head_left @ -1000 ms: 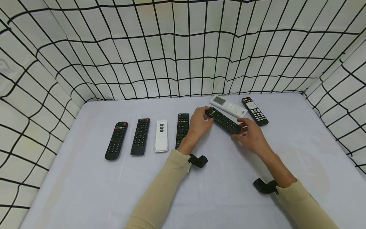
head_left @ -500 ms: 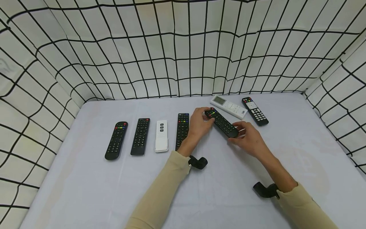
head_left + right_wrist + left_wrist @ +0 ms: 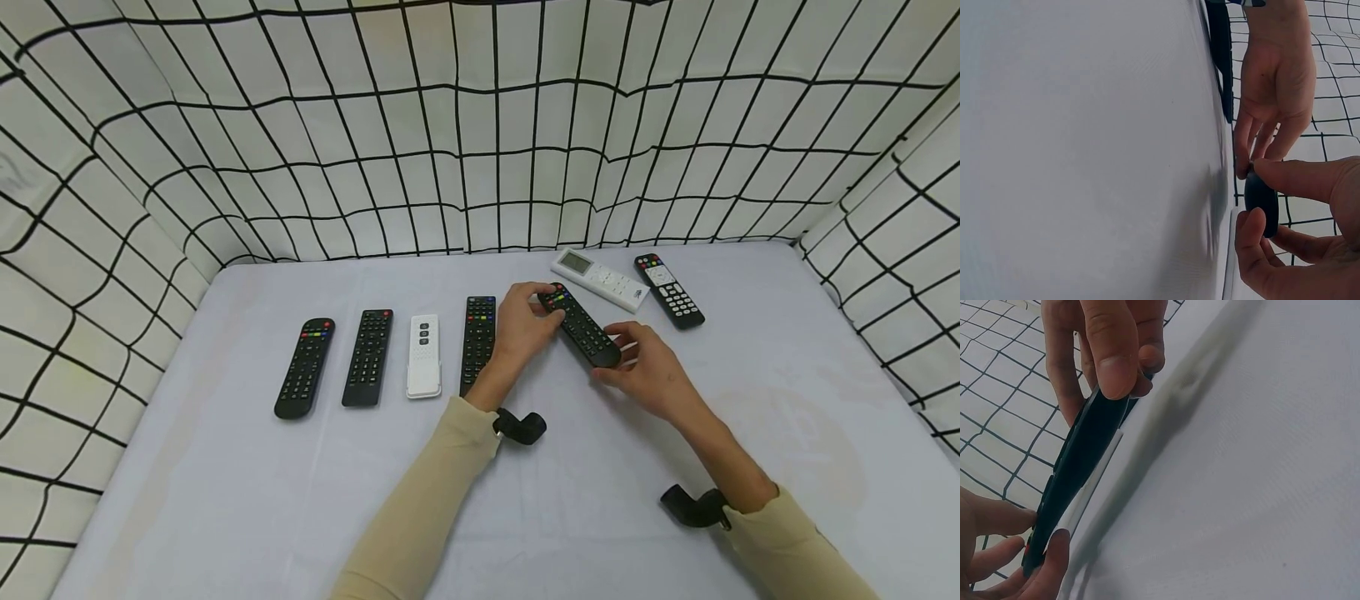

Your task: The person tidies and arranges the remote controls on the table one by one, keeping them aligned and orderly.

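Note:
A black remote control point(image 3: 582, 327) with coloured buttons near its top is held slantwise between both hands. My left hand point(image 3: 522, 321) pinches its upper end with thumb and fingers; my right hand point(image 3: 647, 368) grips the rounded lower end. In the left wrist view the remote point(image 3: 1079, 456) hangs over the white cloth, its shadow falling beside it. The right wrist view shows its dark lower end point(image 3: 1261, 200) between the right thumb and fingers. Just behind it lies a white remote with a small screen point(image 3: 600, 280). Part of another black remote point(image 3: 477, 337) is hidden by my left wrist.
Farther left lie two black remotes point(image 3: 305, 368) point(image 3: 368, 358) and a white one point(image 3: 424, 357), roughly in a row. A black remote with white buttons point(image 3: 670, 291) is at the back right. Black netting point(image 3: 495, 154) over white walls surrounds the white-covered table point(image 3: 570, 517).
My right hand has come nearer and slightly left, swinging the held remote's lower end toward me so it points more steeply. The left hand keeps its place at the upper end.

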A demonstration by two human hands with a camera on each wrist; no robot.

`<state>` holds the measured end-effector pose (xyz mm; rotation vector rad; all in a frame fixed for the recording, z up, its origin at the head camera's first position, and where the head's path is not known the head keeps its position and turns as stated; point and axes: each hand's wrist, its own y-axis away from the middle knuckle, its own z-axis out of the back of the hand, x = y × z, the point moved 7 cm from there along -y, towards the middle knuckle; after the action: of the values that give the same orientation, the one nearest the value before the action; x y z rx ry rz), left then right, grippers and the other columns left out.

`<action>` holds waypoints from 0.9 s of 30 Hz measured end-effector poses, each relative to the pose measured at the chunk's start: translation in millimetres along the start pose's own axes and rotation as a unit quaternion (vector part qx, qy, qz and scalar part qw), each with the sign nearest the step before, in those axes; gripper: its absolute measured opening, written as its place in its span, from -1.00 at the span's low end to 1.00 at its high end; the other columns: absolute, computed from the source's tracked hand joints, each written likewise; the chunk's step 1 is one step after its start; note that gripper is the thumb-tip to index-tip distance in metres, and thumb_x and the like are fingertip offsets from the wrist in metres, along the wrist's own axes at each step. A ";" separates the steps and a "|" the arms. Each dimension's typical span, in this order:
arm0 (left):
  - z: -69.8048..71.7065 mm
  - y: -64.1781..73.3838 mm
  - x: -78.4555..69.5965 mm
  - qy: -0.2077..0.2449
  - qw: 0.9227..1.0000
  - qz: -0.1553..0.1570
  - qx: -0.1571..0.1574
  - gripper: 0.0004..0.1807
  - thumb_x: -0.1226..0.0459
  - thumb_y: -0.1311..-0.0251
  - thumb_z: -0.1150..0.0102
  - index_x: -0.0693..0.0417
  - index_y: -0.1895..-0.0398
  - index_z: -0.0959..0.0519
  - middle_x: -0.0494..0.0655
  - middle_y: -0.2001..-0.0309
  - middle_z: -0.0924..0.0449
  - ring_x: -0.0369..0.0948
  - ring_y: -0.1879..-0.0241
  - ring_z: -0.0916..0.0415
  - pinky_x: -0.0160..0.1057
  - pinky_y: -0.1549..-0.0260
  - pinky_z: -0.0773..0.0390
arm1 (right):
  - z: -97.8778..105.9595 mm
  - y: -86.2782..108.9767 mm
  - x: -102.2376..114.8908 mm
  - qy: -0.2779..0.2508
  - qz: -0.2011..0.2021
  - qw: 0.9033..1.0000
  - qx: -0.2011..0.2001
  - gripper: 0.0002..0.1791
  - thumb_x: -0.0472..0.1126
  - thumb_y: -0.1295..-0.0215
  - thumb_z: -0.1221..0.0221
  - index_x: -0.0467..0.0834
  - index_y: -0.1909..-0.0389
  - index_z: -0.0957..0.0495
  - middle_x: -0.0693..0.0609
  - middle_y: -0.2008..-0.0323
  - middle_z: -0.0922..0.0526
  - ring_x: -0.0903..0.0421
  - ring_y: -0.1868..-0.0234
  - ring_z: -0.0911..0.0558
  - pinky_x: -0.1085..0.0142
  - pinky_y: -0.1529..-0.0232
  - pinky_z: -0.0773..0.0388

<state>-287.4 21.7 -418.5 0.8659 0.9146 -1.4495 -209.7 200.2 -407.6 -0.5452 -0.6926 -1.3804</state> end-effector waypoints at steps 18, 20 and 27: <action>2.5 4.2 -1.4 0.033 0.999 0.038 0.019 -0.56 0.38 -0.21 -0.43 0.19 -0.19 -0.67 0.21 -0.32 -0.50 0.02 -0.09 -0.70 -0.20 0.16 -0.76 | -9.4 10.8 4.7 -0.010 0.006 1.000 -0.007 -0.30 -0.33 -0.22 -0.44 -0.33 -0.36 -0.41 -0.33 -0.08 -0.57 -0.20 -0.01 -0.69 0.03 -0.01 -0.67; 2.2 4.0 -2.3 0.037 0.999 0.034 0.020 -0.55 0.39 -0.19 -0.44 0.21 -0.18 -0.67 0.23 -0.31 -0.51 0.03 -0.08 -0.72 -0.22 0.19 -0.77 | -11.0 12.0 5.2 -0.013 0.006 1.000 -0.010 -0.30 -0.34 -0.21 -0.44 -0.34 -0.35 -0.41 -0.33 -0.07 -0.57 -0.19 0.01 -0.69 0.05 0.01 -0.67; 4.5 5.1 -0.6 0.020 0.999 0.027 0.024 -0.50 0.37 -0.14 -0.50 0.22 -0.19 -0.67 0.23 -0.25 -0.58 0.01 -0.04 -0.74 -0.24 0.21 -0.75 | -16.2 15.7 8.1 -0.019 0.003 1.000 -0.010 -0.30 -0.35 -0.22 -0.44 -0.36 -0.35 -0.40 -0.32 -0.07 -0.56 -0.13 0.05 -0.67 0.11 0.02 -0.67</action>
<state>-282.3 17.8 -416.3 0.9511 0.8832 -1.4177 -191.8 185.0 -412.2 -0.5904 -0.7078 -1.3752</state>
